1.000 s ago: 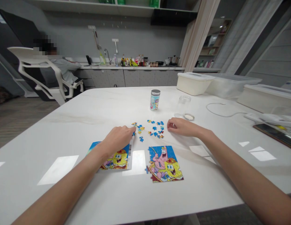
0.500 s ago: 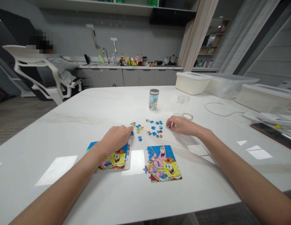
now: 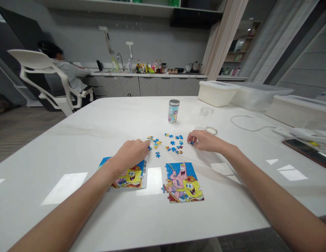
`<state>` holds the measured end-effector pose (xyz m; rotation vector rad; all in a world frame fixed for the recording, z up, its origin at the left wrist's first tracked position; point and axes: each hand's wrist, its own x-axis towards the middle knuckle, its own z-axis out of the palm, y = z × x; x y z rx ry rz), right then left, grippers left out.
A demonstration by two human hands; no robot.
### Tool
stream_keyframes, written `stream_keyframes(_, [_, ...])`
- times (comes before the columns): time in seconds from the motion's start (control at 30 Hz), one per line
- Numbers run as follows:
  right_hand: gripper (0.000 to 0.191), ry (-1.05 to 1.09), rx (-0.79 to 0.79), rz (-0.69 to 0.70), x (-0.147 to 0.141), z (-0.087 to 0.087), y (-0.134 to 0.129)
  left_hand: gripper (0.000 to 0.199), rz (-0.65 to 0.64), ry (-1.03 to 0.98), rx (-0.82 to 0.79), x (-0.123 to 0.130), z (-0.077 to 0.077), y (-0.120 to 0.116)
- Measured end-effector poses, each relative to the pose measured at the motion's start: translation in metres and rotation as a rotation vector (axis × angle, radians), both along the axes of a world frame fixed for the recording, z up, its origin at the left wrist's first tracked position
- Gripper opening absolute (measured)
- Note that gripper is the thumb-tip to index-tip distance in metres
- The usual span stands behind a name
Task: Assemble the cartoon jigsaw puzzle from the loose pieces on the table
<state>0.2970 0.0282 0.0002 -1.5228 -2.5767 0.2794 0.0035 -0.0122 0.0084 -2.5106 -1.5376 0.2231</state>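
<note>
Where right grip [image 3: 205, 141] ends, blue puzzle piece [image 3: 192, 143]

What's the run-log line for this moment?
left hand: at loose puzzle pieces, grip unclear | right hand: at blue piece, grip unclear | joined section: flat on table, left edge jagged | canister: upright, lidded

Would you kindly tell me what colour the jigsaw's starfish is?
The starfish on the jigsaw is pink; head view.

The white table [image 3: 115, 217] bears loose puzzle pieces [image 3: 173, 142], a part-built puzzle [image 3: 184, 182], a picture sheet [image 3: 133, 177] and a canister [image 3: 173, 112].
</note>
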Motion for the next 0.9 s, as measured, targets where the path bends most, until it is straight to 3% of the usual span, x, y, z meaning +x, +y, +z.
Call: stream_keyframes(0.9, [0.022, -0.022, -0.078, -0.010, -0.0065, 0.0085, -0.0052, 0.029, -0.002, 0.011, 0.003, 0.0001, 0.0017, -0.0006])
